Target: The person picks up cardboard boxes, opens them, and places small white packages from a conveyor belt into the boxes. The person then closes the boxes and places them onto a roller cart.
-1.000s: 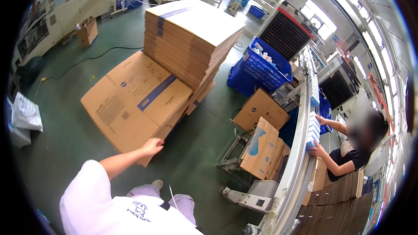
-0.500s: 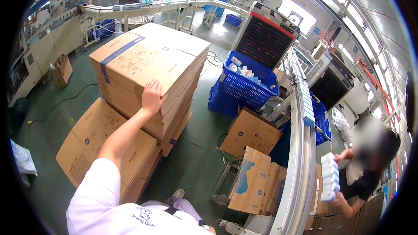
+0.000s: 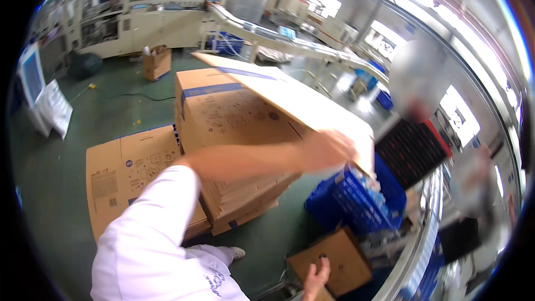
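Note:
My left hand, smeared a little by motion, is closed on the near edge of a flat cardboard carton. This flattened carton is lifted and tilted above a tall stack of the same folded cartons, whose top sheet has a blue band and printed line drawings. My left arm reaches across the stack in a white sleeve. Near the lower edge, my right hand holds nothing and its fingers are apart. Behind it lies a brown cardboard box.
A lower pile of flat cartons lies left of the stack. At right stand a blue crate with small packs, a black-fronted cooler and a conveyor. A small open box sits on the floor farther off.
My left hand, which lay on top of the stack, has taken hold of the top carton and lifted it to the right. My view has turned left. My right hand has come into view.

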Tool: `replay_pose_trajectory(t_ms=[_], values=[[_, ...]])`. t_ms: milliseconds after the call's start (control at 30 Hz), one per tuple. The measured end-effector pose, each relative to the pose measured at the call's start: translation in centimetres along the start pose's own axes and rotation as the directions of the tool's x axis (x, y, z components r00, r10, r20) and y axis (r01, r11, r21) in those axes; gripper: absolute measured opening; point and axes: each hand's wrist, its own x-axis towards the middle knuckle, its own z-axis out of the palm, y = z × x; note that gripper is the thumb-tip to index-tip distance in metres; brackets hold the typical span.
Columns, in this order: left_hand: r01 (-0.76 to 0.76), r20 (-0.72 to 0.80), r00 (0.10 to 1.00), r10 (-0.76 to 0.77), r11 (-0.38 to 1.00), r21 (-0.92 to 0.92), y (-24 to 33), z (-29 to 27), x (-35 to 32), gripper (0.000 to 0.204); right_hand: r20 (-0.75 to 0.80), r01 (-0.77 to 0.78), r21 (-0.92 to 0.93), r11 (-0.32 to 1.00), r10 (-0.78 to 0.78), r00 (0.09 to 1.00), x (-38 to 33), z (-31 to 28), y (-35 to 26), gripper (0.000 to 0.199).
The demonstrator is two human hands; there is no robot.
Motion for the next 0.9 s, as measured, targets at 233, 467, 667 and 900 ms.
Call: replay_pose_trajectory(t_ms=[233, 467, 667, 900], values=[[-0.369, -0.246, 0.928, 0.281, 0.586, -0.721, 3.8, 8.6, 13.8, 0.026, -0.559, -0.327, -0.546, 0.771, -0.045, 0.828, 6.0, -13.4, -3.4, 0.088], [0.262, 0.231, 0.965, 0.126, -0.381, -0.886, 8.7, 30.6, 17.9, 0.024, -0.656, -0.990, -0.078, 0.121, 0.741, 0.142, -14.7, -20.9, -13.0, 0.048], [0.483, 0.481, 0.859, 0.176, -0.589, -0.648, 26.8, 39.5, 18.6, 0.029, -0.889, -0.968, -0.192, -0.162, 0.447, 0.102, -15.7, -17.5, -22.7, 0.042], [0.754, 0.726, 0.650, 0.224, -0.311, -0.579, 45.8, 41.6, 16.4, 0.100, -0.900, -0.902, -0.375, -0.217, 0.320, 0.297, -16.2, -16.6, -13.9, 0.033]])
